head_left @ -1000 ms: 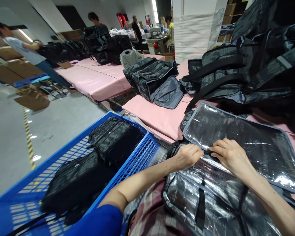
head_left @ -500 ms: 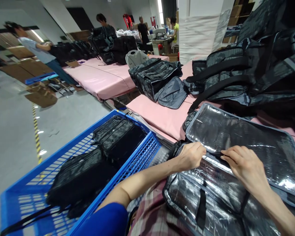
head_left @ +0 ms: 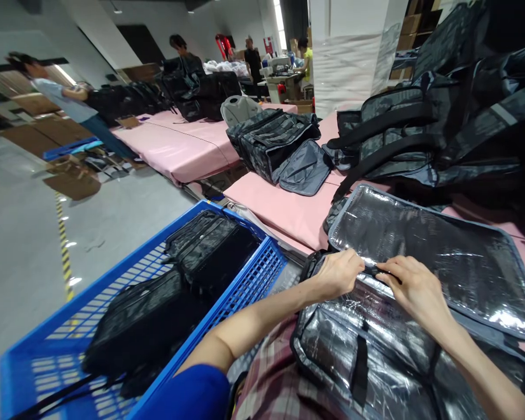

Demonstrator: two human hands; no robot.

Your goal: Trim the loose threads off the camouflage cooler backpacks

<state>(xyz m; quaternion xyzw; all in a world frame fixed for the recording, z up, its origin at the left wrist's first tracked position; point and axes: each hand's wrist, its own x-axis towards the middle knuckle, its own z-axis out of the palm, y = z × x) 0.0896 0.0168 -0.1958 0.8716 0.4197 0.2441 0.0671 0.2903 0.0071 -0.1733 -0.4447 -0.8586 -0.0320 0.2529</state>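
An insulated bag (head_left: 389, 318) with a shiny silver lining lies open in front of me, its lined flap (head_left: 424, 251) folded back onto the pink table. At the fold between flap and body, my left hand (head_left: 343, 273) is closed on the bag's edge. Close to its right, my right hand (head_left: 409, 283) pinches the dark strip along that same edge between thumb and fingers. The fingers hide the exact bit of strip being gripped. A black strap (head_left: 359, 370) runs across the silver lining nearer to me.
A blue plastic crate (head_left: 39, 344) at left holds dark camouflage bags (head_left: 210, 245). An unzipped camouflage bag (head_left: 275, 140) stands on the pink table (head_left: 266, 201). Several backpacks (head_left: 398, 128) are heaped at right. Several people, one a standing person (head_left: 63, 93), are around the farther tables.
My right hand has slid left along the bag's edge, closer to my left hand. The left hand keeps its hold at nearly the same spot.
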